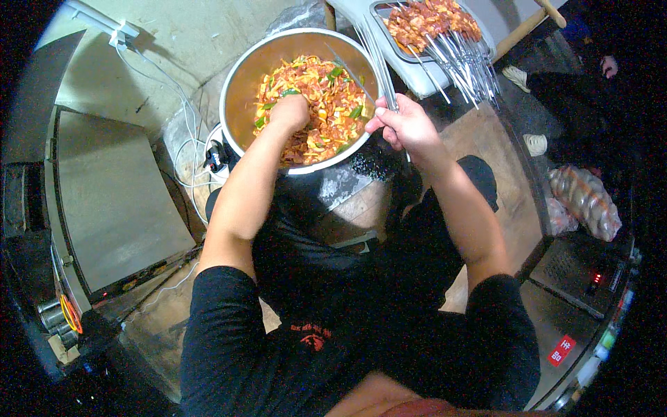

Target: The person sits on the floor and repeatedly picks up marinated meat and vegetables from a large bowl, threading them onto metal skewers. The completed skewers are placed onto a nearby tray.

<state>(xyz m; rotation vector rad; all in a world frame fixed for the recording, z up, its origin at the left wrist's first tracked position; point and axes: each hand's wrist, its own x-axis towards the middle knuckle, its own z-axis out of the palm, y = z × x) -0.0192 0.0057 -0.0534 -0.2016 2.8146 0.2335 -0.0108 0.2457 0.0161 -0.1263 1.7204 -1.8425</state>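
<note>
A large round metal basin (237, 99) stands in front of me, holding raw marinated meat pieces (318, 138) mixed with yellow strips and green leaf pieces. My left hand (292, 112) is down in the meat at the basin's near-left side; its fingertips are hidden. At the right rim, my right hand (409, 122) grips a bundle of thin metal skewers (383, 68) that point away from me. One separate skewer (351, 74) slants from that hand across the inside of the basin; no meat shows on it.
Beyond the right hand, a metal tray (379, 14) bears many loaded meat skewers (432, 26), their bare ends overhanging. Cables and a power strip (216, 156) lie left of the basin. A grey-topped cabinet (114, 198) stands left; plastic-wrapped goods (586, 200) lie right. Another person's shoes (535, 145) show at right.
</note>
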